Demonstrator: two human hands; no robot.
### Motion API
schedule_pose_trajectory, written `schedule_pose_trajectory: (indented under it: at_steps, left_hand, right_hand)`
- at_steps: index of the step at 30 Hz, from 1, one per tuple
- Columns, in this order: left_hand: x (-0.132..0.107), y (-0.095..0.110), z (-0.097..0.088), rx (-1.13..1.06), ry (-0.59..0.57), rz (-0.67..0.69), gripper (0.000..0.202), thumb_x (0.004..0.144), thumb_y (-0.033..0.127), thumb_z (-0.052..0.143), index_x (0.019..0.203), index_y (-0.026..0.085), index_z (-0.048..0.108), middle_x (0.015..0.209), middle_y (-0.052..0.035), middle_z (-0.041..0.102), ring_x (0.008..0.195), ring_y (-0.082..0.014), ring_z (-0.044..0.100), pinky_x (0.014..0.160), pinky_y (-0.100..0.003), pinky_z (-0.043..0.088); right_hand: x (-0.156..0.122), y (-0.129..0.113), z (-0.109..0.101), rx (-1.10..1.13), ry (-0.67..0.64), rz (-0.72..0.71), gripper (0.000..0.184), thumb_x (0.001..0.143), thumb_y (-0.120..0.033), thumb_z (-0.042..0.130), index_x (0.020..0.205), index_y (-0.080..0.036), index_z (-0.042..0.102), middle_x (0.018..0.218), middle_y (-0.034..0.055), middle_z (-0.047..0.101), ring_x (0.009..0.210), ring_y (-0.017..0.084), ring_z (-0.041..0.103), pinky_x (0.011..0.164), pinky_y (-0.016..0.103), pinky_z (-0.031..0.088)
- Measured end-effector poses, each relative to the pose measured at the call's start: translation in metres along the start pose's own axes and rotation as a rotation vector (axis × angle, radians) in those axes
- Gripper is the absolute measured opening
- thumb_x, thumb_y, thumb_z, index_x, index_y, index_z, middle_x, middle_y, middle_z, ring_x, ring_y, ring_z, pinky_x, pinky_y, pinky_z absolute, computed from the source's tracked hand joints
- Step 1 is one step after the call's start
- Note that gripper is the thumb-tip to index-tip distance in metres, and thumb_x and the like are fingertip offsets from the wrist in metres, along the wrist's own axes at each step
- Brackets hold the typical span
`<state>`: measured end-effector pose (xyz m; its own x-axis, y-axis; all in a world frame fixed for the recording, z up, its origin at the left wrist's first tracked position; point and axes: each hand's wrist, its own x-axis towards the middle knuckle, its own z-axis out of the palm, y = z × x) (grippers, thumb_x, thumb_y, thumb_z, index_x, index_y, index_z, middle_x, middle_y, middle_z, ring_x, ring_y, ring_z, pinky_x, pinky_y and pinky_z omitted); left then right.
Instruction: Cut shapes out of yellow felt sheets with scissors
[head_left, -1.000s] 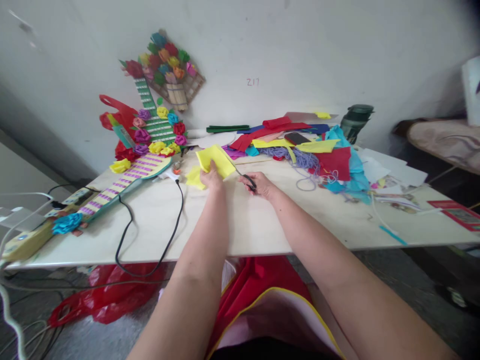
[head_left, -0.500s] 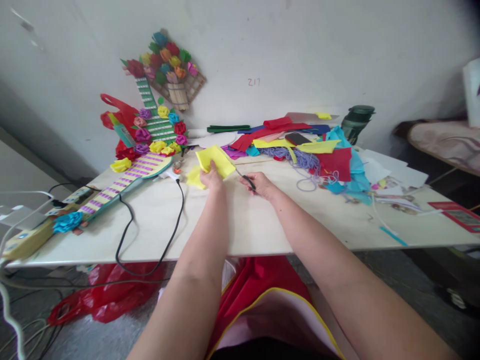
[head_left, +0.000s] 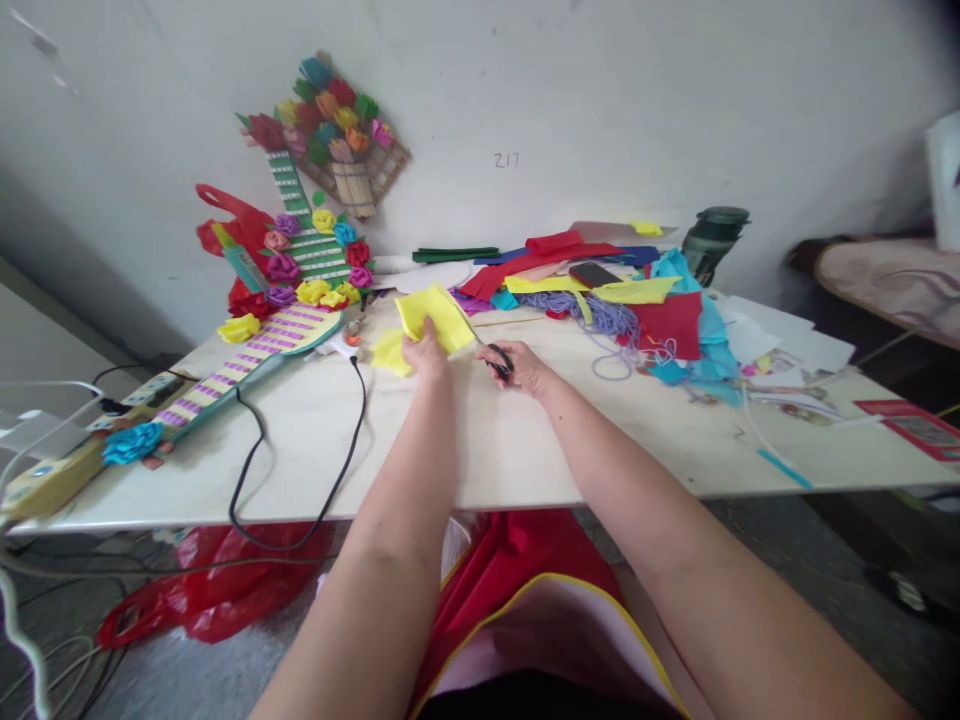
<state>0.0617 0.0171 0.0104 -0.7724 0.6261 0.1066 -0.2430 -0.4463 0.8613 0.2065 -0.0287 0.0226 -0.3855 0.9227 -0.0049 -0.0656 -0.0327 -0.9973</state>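
Note:
My left hand (head_left: pixel 424 356) pinches a folded yellow felt sheet (head_left: pixel 435 313) and holds it up off the table (head_left: pixel 517 440). My right hand (head_left: pixel 521 365) grips black-handled scissors (head_left: pixel 495 357), whose blades reach into the right edge of the sheet. A smaller yellow felt scrap (head_left: pixel 390 352) lies on the table just left of my left hand.
A heap of coloured felt and purple yarn (head_left: pixel 622 310) covers the far right. A striped craft piece with paper flowers (head_left: pixel 247 355) lies at the left. A black cable (head_left: pixel 300 470) loops across the front left. A green flask (head_left: pixel 711 240) stands at the back.
The scissors have moved slightly further into the yellow sheet, and the sheet is raised a little. Both hands stay in nearly the same place.

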Motion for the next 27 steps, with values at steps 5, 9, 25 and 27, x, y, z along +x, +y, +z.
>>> schedule_pose_trajectory:
  at_steps: [5,9,25,27]
  left_hand:
    - [-0.002,0.001,0.001,0.009,-0.007,0.002,0.02,0.076,0.031,0.067,0.085,0.014,0.06,0.081,-0.005,0.065,0.067,-0.0119,0.061,0.069,-0.025,0.052]
    - [-0.005,0.003,0.001,0.005,-0.012,0.009,0.02,0.077,0.032,0.065,0.083,0.014,0.059,0.078,-0.004,0.064,0.067,-0.012,0.061,0.069,-0.026,0.052]
    - [-0.004,0.002,0.0,0.051,-0.008,-0.004,0.023,0.079,0.034,0.063,0.093,0.016,0.062,0.085,-0.0067,0.067,0.075,-0.0141,0.064,0.071,-0.025,0.052]
    - [-0.003,0.001,0.0,0.047,-0.008,-0.001,0.024,0.079,0.034,0.063,0.094,0.016,0.062,0.086,-0.0072,0.067,0.075,-0.0142,0.064,0.071,-0.025,0.052]
  right_hand:
    - [-0.003,-0.004,0.002,0.005,0.015,0.001,0.026,0.073,-0.037,0.067,0.074,-0.012,0.06,0.042,-0.0049,0.05,0.03,0.005,0.041,0.029,0.017,0.027]
    - [-0.003,-0.004,0.002,0.015,0.023,-0.004,0.032,0.066,-0.041,0.073,0.071,-0.013,0.059,0.042,-0.0056,0.049,0.031,0.005,0.04,0.029,0.017,0.026]
    - [0.007,0.008,-0.001,-0.011,0.012,-0.062,0.033,0.066,-0.043,0.074,0.068,-0.015,0.056,0.043,-0.0065,0.048,0.033,0.004,0.038,0.032,0.017,0.03]
    - [0.009,0.01,-0.001,-0.023,0.018,-0.069,0.031,0.067,-0.041,0.074,0.066,-0.015,0.056,0.042,-0.0069,0.047,0.032,0.004,0.037,0.032,0.017,0.029]
